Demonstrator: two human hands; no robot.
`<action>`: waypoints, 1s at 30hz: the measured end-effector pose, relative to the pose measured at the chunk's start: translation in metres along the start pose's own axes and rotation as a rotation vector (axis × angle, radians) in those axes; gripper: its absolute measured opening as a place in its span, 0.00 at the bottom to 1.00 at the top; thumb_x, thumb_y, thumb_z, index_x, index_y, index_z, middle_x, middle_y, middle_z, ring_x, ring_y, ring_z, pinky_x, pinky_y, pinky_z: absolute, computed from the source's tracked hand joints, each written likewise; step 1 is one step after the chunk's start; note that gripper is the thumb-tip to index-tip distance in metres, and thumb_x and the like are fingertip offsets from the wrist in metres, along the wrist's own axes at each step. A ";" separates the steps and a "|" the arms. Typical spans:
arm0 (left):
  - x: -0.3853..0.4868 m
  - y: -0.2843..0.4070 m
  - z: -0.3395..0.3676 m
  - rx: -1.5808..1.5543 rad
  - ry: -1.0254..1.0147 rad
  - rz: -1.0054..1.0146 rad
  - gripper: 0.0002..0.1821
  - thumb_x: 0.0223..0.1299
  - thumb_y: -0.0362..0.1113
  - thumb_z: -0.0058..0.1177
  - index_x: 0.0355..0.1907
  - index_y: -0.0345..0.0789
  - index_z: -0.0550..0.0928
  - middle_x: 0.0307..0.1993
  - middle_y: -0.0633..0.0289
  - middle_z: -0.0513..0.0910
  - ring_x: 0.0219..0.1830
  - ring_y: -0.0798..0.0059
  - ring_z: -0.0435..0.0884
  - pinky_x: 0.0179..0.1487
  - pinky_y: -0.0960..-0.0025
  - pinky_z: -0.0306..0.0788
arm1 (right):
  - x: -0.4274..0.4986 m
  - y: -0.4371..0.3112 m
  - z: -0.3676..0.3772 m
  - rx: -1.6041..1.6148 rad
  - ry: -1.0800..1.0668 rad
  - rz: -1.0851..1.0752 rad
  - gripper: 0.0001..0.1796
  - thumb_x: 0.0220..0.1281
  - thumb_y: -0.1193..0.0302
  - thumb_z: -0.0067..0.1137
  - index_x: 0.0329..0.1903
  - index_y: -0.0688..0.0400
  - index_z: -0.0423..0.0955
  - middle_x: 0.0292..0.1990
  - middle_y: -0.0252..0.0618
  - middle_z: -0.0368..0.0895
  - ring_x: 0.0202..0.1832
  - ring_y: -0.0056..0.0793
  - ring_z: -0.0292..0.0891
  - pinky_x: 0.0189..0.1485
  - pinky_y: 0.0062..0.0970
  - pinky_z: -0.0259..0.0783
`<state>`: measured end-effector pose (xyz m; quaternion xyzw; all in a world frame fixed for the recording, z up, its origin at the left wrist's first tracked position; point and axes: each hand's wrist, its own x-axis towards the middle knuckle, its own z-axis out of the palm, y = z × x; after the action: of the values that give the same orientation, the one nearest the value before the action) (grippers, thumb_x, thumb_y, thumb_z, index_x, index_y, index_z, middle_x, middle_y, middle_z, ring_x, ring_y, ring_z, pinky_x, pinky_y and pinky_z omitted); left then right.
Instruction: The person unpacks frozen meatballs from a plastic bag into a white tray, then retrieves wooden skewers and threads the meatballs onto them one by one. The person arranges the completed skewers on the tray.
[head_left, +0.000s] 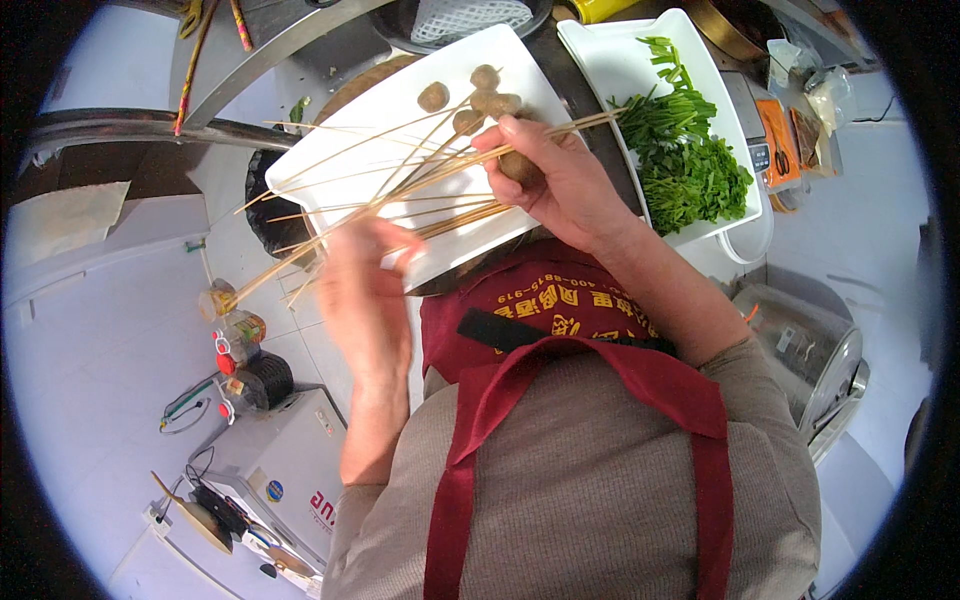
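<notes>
My right hand (559, 176) grips a bunch of thin bamboo skewers (424, 180) between thumb and fingers. A brown ball (521, 169), perhaps a meatball, sits against the same hand's fingers. My left hand (364, 281) is blurred beside the lower part of the skewers, and whether it grasps any of them is unclear. Under both hands lies a white tray (480, 56). Several more brown balls (433, 97) rest on its far part, some on skewers. Other loose skewers (457, 221) lie across the tray, and some stick out past its left edge.
To the right, a second white tray (596, 56) holds cut green leaves and stems (694, 176). Beyond it are scissors (782, 159) on an orange packet. A curved metal rail (281, 52) runs at upper left. Plastic bottles (244, 328) stand on the floor near a white appliance (277, 465).
</notes>
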<state>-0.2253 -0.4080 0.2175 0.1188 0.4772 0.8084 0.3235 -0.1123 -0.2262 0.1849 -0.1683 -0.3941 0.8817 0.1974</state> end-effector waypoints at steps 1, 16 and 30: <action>-0.006 -0.004 0.000 0.020 -0.152 -0.162 0.13 0.76 0.37 0.51 0.48 0.26 0.80 0.36 0.56 0.84 0.38 0.72 0.83 0.46 0.69 0.80 | -0.002 0.001 0.005 -0.044 0.048 0.010 0.21 0.74 0.56 0.55 0.48 0.63 0.81 0.30 0.32 0.76 0.27 0.16 0.66 0.32 0.18 0.64; 0.007 0.006 0.011 1.282 -0.325 0.537 0.18 0.63 0.28 0.61 0.56 0.41 0.84 0.30 0.57 0.79 0.29 0.63 0.78 0.35 0.66 0.73 | 0.005 0.021 0.000 -0.928 -0.143 -0.394 0.16 0.69 0.57 0.58 0.40 0.58 0.78 0.37 0.36 0.83 0.37 0.28 0.79 0.43 0.28 0.73; 0.006 0.028 -0.014 0.860 -0.206 0.017 0.07 0.67 0.30 0.62 0.43 0.29 0.84 0.27 0.65 0.82 0.24 0.85 0.73 0.26 0.80 0.67 | 0.010 0.013 -0.030 0.384 -0.144 0.056 0.19 0.78 0.64 0.51 0.62 0.63 0.72 0.55 0.48 0.80 0.52 0.27 0.79 0.58 0.23 0.78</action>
<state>-0.2482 -0.4237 0.2328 0.3266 0.7345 0.5229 0.2837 -0.1103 -0.2108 0.1547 -0.0748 -0.2270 0.9555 0.1728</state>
